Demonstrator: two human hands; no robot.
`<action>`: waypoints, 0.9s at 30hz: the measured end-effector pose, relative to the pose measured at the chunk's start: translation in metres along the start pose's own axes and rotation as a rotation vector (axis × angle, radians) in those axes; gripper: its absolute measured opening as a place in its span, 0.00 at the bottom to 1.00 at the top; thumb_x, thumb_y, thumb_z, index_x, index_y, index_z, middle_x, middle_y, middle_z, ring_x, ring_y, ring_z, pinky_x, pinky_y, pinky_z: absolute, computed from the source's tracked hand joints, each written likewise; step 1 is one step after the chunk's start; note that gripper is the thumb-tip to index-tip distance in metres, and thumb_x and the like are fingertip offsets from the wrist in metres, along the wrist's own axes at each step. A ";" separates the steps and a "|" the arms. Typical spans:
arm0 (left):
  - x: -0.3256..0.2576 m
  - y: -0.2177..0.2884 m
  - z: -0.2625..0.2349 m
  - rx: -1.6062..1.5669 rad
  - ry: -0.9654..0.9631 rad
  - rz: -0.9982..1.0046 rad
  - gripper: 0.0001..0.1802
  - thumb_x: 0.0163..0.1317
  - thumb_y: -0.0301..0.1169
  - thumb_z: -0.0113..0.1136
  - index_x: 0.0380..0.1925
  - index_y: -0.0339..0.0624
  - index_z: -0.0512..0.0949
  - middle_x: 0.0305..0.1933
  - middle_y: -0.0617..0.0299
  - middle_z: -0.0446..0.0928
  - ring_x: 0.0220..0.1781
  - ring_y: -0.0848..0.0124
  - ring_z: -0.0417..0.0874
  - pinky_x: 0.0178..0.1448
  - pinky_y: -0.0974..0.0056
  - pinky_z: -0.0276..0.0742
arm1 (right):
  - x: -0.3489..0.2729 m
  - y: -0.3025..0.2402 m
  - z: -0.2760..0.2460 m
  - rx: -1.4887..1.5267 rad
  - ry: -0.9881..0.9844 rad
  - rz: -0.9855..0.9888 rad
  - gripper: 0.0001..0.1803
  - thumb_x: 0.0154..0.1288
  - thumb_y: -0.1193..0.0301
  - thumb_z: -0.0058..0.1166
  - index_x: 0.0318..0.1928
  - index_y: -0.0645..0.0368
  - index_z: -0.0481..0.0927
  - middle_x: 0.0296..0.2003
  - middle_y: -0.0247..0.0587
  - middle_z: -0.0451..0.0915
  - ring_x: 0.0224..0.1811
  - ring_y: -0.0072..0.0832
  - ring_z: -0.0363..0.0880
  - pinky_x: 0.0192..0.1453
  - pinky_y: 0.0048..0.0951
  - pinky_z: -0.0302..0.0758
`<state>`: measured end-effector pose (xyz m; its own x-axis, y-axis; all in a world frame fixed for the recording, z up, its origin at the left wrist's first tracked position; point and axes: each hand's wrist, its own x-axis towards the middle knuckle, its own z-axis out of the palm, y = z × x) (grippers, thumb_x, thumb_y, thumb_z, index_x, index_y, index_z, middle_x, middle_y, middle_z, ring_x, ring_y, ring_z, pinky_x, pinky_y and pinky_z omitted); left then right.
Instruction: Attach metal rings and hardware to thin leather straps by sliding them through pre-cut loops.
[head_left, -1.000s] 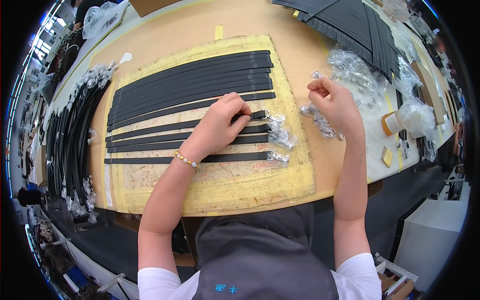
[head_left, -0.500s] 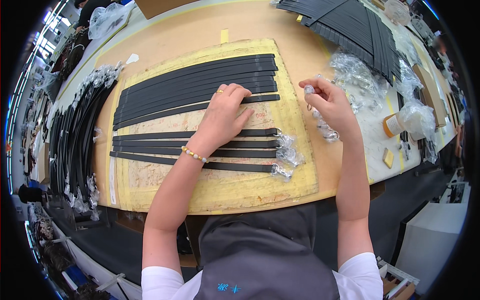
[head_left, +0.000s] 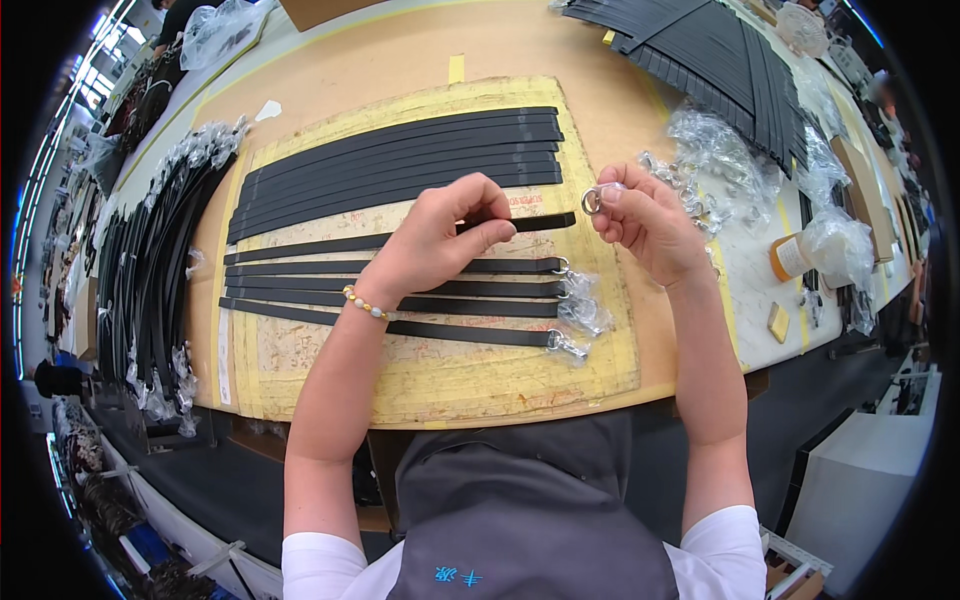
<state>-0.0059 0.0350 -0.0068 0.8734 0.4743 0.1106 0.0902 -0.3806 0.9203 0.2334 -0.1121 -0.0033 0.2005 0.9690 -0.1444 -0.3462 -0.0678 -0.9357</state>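
My left hand (head_left: 450,225) is closed on a black strap (head_left: 545,222), pinched between thumb and fingers a little short of its right end, which sticks out past them. Just right of that end, my right hand (head_left: 650,215) pinches a metal ring (head_left: 591,201); the ring and the strap end are apart. Below my left hand lie several black straps (head_left: 480,305) with plastic-wrapped metal clasps (head_left: 580,310) at their right ends. Above it, a row of plain black straps (head_left: 400,165) lies side by side on the worn yellow-edged board (head_left: 590,380).
On the left hangs a bundle of straps (head_left: 155,270) with wrapped ends. A stack of black straps (head_left: 700,70) lies at the far right, near loose wrapped clasps (head_left: 700,205) and clear plastic bags (head_left: 715,150). An orange-and-white container (head_left: 788,257) and a yellow block (head_left: 778,321) stand farther right.
My left hand has taken hold of the nearest plain strap and raised its right end off the board. My right hand has moved slightly left and nearer with the metal ring, now turned toward the strap.
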 end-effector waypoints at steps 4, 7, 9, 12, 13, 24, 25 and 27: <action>-0.002 0.002 0.004 -0.133 0.132 0.160 0.09 0.66 0.22 0.67 0.44 0.34 0.80 0.36 0.64 0.83 0.39 0.80 0.81 0.44 0.72 0.79 | 0.002 0.008 0.007 0.169 -0.147 0.009 0.08 0.73 0.69 0.57 0.47 0.57 0.77 0.35 0.31 0.81 0.36 0.16 0.81 0.40 0.17 0.78; -0.005 0.008 0.006 -0.131 0.096 0.139 0.11 0.65 0.23 0.68 0.46 0.34 0.81 0.39 0.64 0.83 0.41 0.80 0.82 0.49 0.71 0.80 | 0.002 0.013 0.010 0.267 -0.217 -0.010 0.08 0.75 0.70 0.55 0.49 0.58 0.76 0.35 0.32 0.81 0.36 0.17 0.80 0.41 0.18 0.78; -0.006 0.009 0.006 -0.132 0.079 0.146 0.12 0.65 0.22 0.68 0.47 0.34 0.80 0.42 0.65 0.82 0.44 0.81 0.81 0.51 0.72 0.80 | 0.001 0.017 0.013 0.300 -0.221 -0.016 0.08 0.75 0.70 0.54 0.50 0.58 0.75 0.36 0.33 0.80 0.36 0.18 0.80 0.42 0.18 0.78; -0.007 0.009 0.006 -0.144 0.072 0.148 0.13 0.64 0.21 0.69 0.48 0.34 0.79 0.45 0.66 0.81 0.47 0.81 0.81 0.53 0.72 0.80 | 0.000 0.021 0.017 0.376 -0.253 -0.025 0.08 0.76 0.71 0.52 0.51 0.58 0.74 0.37 0.34 0.80 0.37 0.19 0.80 0.44 0.20 0.77; -0.008 0.009 0.006 -0.159 0.079 0.142 0.14 0.63 0.21 0.70 0.47 0.34 0.79 0.45 0.66 0.81 0.47 0.81 0.81 0.53 0.72 0.79 | 0.000 0.022 0.018 0.418 -0.276 -0.026 0.08 0.76 0.72 0.52 0.51 0.59 0.74 0.37 0.34 0.80 0.37 0.19 0.79 0.45 0.21 0.77; -0.009 0.013 0.009 -0.162 0.097 0.106 0.13 0.62 0.20 0.69 0.46 0.35 0.79 0.43 0.67 0.81 0.44 0.82 0.80 0.51 0.73 0.79 | 0.001 0.025 0.022 0.490 -0.289 -0.018 0.07 0.76 0.71 0.52 0.51 0.58 0.74 0.37 0.33 0.79 0.36 0.19 0.78 0.47 0.25 0.76; -0.009 0.013 0.010 -0.158 0.090 0.099 0.13 0.62 0.20 0.69 0.45 0.35 0.79 0.42 0.68 0.80 0.44 0.82 0.80 0.51 0.73 0.78 | 0.002 0.026 0.022 0.472 -0.306 0.000 0.07 0.76 0.72 0.51 0.51 0.58 0.74 0.36 0.33 0.79 0.36 0.19 0.78 0.47 0.25 0.76; -0.010 0.014 0.010 -0.161 0.089 0.094 0.13 0.61 0.19 0.68 0.45 0.35 0.79 0.42 0.68 0.80 0.43 0.83 0.79 0.49 0.74 0.78 | 0.002 0.029 0.024 0.483 -0.320 0.017 0.07 0.76 0.72 0.51 0.51 0.58 0.74 0.36 0.34 0.79 0.36 0.20 0.78 0.47 0.25 0.76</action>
<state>-0.0087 0.0165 0.0012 0.8280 0.5138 0.2245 -0.0732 -0.2979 0.9518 0.2013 -0.1068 -0.0226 -0.0695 0.9974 0.0166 -0.7411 -0.0405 -0.6702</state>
